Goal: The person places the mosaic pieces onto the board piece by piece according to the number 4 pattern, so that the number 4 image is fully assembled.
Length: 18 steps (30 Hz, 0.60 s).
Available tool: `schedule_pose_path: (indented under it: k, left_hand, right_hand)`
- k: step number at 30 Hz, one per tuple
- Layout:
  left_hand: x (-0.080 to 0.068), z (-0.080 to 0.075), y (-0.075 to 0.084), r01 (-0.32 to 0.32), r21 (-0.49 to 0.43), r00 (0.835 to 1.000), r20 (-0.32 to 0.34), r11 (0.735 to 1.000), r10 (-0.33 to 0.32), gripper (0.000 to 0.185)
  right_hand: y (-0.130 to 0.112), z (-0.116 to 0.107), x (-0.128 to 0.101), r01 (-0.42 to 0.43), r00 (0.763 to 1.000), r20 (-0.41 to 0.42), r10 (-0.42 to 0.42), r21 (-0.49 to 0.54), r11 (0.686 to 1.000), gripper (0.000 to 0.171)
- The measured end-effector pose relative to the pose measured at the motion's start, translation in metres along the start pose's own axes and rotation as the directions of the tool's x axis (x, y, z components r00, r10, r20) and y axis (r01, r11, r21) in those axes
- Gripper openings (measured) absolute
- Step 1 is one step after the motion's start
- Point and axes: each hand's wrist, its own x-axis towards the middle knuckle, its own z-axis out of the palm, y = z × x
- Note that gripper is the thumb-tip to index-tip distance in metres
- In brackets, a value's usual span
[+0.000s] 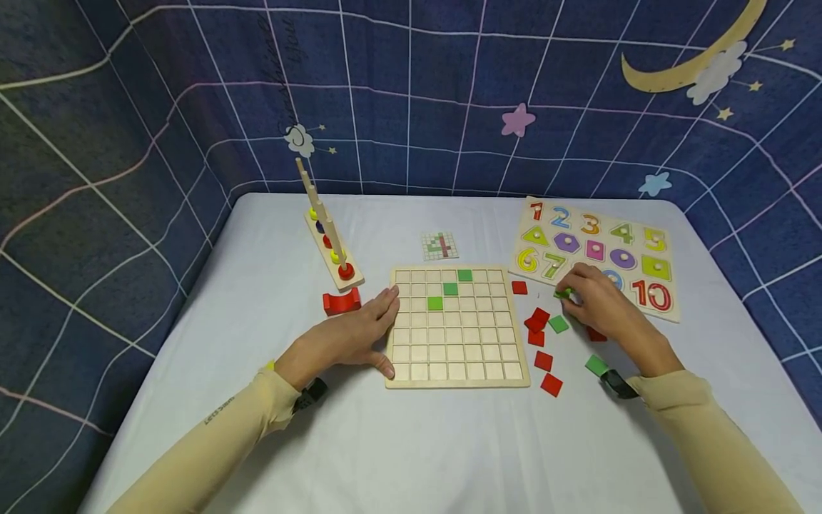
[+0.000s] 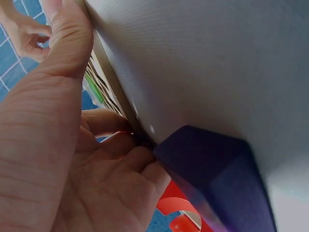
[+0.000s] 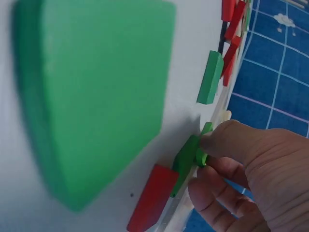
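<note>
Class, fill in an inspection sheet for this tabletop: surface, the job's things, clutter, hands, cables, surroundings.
Surface: white table.
Job's things: wooden grid board with three green tiles in its cells; loose red and green tiles to its right.
Clutter: number puzzle board, bead peg stand, red block, small pattern card.
Hands: left hand rests against the board's left edge; right hand pinches a green tile.
Cables: nothing seen.
Surroundings: blue grid-patterned cloth with moon and stars.
</note>
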Motion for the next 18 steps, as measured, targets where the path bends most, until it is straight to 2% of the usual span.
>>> schedule_pose_path:
  k: [5, 12, 18]
  left_hand:
    - [0.000, 0.000, 0.000, -0.006, 0.000, 1.000, -0.003, 1.000, 0.006, 0.126]
    - [0.001, 0.000, 0.000, -0.009, -0.005, 1.000, -0.001, 1.000, 0.009, 0.127]
    - [0.000, -0.001, -0.001, -0.006, -0.017, 1.000, 0.006, 1.000, 0.006, 0.127]
  right_hand:
    - [0.003, 0.000, 0.003, 0.030, 1.000, -0.009, -0.029, 0.022, 0.999, 0.019]
    - [0.001, -0.006, 0.006, -0.059, 0.997, 0.059, 0.054, 0.086, 0.995, 0.025]
    - [-0.012, -0.004, 0.012, 0.003, 0.999, 0.035, -0.007, 0.112, 0.994, 0.020]
